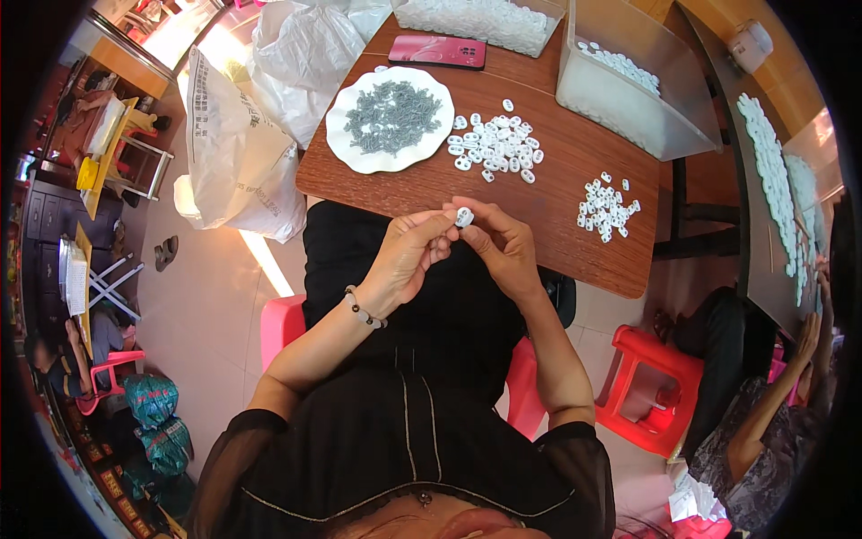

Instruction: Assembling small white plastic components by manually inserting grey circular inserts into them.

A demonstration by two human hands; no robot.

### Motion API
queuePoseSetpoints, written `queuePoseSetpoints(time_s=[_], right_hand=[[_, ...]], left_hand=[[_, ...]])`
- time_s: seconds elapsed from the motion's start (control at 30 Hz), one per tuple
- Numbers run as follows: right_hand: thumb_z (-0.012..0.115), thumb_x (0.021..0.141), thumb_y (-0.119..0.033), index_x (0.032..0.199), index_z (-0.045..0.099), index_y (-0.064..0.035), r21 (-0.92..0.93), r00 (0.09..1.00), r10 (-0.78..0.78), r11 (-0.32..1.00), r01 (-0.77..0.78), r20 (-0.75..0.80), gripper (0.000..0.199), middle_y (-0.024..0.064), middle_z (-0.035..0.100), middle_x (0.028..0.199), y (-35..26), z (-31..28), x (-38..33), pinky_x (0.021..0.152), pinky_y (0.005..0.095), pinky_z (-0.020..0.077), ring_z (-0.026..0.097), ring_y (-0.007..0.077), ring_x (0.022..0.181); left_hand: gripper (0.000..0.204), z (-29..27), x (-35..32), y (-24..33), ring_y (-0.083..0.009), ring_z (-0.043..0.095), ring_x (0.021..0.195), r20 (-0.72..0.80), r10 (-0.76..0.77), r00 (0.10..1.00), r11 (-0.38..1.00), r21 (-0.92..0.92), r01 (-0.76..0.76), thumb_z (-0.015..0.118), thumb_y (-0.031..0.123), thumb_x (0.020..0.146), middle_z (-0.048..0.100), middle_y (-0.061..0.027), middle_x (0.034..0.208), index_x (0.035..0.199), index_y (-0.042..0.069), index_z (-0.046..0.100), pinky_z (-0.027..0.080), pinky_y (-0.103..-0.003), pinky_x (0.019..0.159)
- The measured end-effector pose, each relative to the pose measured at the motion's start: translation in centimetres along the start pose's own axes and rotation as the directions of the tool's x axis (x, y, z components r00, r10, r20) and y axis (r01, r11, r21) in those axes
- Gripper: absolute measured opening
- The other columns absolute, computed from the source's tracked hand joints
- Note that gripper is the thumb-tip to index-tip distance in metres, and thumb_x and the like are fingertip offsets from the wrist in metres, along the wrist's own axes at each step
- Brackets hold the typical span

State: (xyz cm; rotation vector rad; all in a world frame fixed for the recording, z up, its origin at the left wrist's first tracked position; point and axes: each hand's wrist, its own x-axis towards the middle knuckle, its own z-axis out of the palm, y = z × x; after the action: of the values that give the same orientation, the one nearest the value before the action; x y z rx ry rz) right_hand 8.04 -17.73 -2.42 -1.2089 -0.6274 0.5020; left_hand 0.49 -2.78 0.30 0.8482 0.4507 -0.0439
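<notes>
Looking leftmost, we find shiny teal plastic bags (151,400) on the floor and, beyond them, dark sandals (166,253). A printed white plastic sack (242,139) stands just beside our brown wooden table (575,163), crowding its left edge. A scalloped white plate (336,135) heaped with slim grey pieces (409,106) takes up that side of the tabletop, a dark pink phone (437,52) behind it. At the near edge, our left hand (409,256) pinches a small white oval piece (464,216) narrowly between thumb and finger. Our right hand (509,253) meets it from the other side, fingertips drawn close about the piece; we cannot tell whether they grip it too. Beyond our hands, right of the plate, spreads a loose heap of white two-holed pieces (501,148). A translucent plastic bin (678,121) holding small white pieces blocks the far right, and a smaller white cluster (604,211) lies nearer us. Past the table's right side, a red plastic stool (620,409) stands on the floor, and a co-worker's bare arm (779,388) reaches to a dark table (763,256) strewn with white pieces.
</notes>
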Motion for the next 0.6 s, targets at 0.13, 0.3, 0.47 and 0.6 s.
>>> queuePoseSetpoints(time_s=[0.13,0.3,0.47,0.6], right_hand=[[0.062,0.093,-0.01,0.124,0.059,0.0014,-0.032,1.0,0.018,0.999,-0.018,-0.009,0.032,0.0085,0.062,0.118,-0.2,0.1,0.1,0.092,0.0275,0.0481,0.06,0.0138,0.105],[0.063,0.093,-0.01,0.121,0.061,0.0007,-0.053,0.995,0.015,0.998,-0.02,-0.101,0.03,0.0083,0.065,0.115,-0.8,-0.1,0.1,0.089,0.027,0.0491,0.06,0.0127,0.102],[0.064,0.092,-0.007,0.117,0.063,0.0006,-0.147,0.968,-0.062,0.989,0.026,-0.244,0.026,0.006,0.066,0.109,-3.4,-1.3,0.9,0.085,0.0233,0.0462,0.06,0.0098,0.096],[0.065,0.091,-0.008,0.116,0.065,-0.0004,-0.343,0.931,-0.152,0.939,0.03,-0.332,0.026,0.0057,0.069,0.102,-7.2,-2.6,2.6,0.082,0.0239,0.0479,0.061,0.009,0.091]], left_hand=[[0.017,-0.4,0.0,0.0,-0.0027,0.052,0.062,0.04,-0.027,0.999,1.0,0.007,0.026,0.061,0.018,0.095,0.063,0.0012,0.075,0.09,0.003,0.067,0.042,-0.017,0.058],[0.02,-0.6,0.3,0.3,-0.0014,0.052,0.062,0.053,-0.034,0.998,0.997,0.072,0.03,0.061,0.021,0.095,0.065,0.0015,0.076,0.091,0.004,0.069,0.042,-0.015,0.058],[0.021,-2.3,1.2,0.7,-0.0032,0.051,0.062,0.038,-0.025,0.999,0.994,0.111,0.02,0.06,0.019,0.095,0.061,0.0023,0.072,0.092,0.0,0.067,0.041,-0.017,0.057],[0.021,-3.4,1.8,1.3,-0.0039,0.049,0.06,0.026,-0.09,0.996,0.995,-0.037,0.091,0.06,0.018,0.094,0.058,0.0033,0.069,0.093,-0.001,0.066,0.04,-0.019,0.055]])
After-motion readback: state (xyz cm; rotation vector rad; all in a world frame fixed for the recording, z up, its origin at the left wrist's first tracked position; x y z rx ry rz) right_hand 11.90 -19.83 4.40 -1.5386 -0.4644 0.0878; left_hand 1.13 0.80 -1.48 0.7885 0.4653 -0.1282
